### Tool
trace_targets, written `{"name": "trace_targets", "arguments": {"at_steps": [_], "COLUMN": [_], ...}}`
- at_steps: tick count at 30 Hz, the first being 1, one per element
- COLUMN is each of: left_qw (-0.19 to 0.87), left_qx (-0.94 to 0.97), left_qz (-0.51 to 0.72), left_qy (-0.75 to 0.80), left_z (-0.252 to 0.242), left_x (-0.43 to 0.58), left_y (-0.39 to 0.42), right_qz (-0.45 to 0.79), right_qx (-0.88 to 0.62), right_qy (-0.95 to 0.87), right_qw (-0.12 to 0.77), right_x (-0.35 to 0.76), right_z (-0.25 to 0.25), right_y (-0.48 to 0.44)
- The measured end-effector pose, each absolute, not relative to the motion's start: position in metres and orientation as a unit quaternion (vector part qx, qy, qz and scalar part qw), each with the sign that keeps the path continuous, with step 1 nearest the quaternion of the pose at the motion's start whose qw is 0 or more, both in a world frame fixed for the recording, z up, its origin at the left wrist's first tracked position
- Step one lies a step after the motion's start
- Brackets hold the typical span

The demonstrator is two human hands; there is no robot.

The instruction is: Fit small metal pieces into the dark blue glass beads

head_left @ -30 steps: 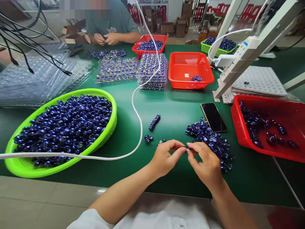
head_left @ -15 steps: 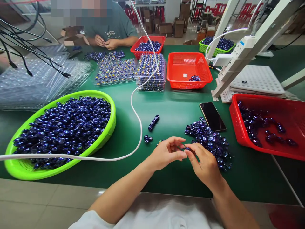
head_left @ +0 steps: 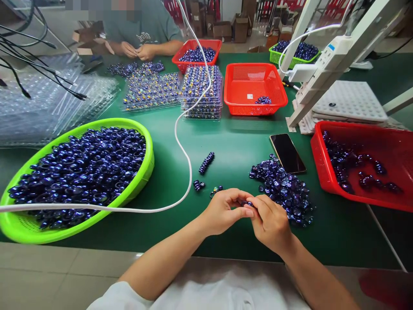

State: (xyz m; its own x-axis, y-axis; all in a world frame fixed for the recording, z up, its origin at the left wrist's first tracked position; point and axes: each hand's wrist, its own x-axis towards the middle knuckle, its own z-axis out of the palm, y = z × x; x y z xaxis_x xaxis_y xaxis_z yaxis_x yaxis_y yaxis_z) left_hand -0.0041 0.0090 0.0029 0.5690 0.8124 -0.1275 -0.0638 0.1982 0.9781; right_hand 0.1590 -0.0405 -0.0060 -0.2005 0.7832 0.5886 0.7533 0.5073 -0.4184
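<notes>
My left hand (head_left: 224,212) and my right hand (head_left: 271,219) meet above the table's front part, fingers closed together on a small shiny dark-blue piece (head_left: 249,204). Fingers cover most of it, so its full shape is hidden. Just beyond my left hand lies a small dark-blue piece with a coloured bit (head_left: 217,189). Farther left sit a small cluster of dark-blue pieces (head_left: 199,185) and a neat row of dark-blue pieces (head_left: 206,163). Beside my right hand spreads a loose pile of glossy, rounded dark-blue pieces (head_left: 285,185).
A lime-green basket (head_left: 149,155) full of dark-blue ring-like pieces stands left, crossed by a white cable (head_left: 183,150). A phone (head_left: 287,153) and red tub (head_left: 322,172) lie right. Behind are filled clear trays (head_left: 201,92), a red basket (head_left: 254,110) and a co-worker (head_left: 145,32).
My fingers have drawn closer together around the small piece. The view has shifted slightly, and the piece with the coloured bit shows more clearly beyond my left hand.
</notes>
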Motion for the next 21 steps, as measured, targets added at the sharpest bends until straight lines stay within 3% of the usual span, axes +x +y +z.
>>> {"name": "trace_targets", "arguments": {"at_steps": [6,10,15,18,21], "left_qw": [0.764,0.695,0.395,0.153,-0.050], "left_qx": [0.450,0.537,0.676,0.620,0.535], "left_qz": [0.310,0.283,0.340,0.396,0.357], "left_qy": [0.344,0.386,0.522,0.660,0.764], "left_z": [0.003,0.016,0.041,0.055,0.064], "left_x": [-0.005,-0.025,-0.092,-0.150,-0.200], "left_y": [0.007,0.000,-0.004,0.010,0.029], "right_qz": [0.020,0.127,0.195,0.167,0.157], "right_qx": [-0.484,-0.435,-0.443,-0.504,-0.521], "right_qy": [-0.769,-0.793,-0.789,-0.768,-0.780], "right_qw": [0.417,0.407,0.378,0.358,0.308], "right_x": [0.157,0.154,0.163,0.172,0.172], "right_z": [-0.008,-0.004,0.003,0.000,-0.005], "right_y": [-0.041,-0.041,-0.036,-0.033,-0.031]}}
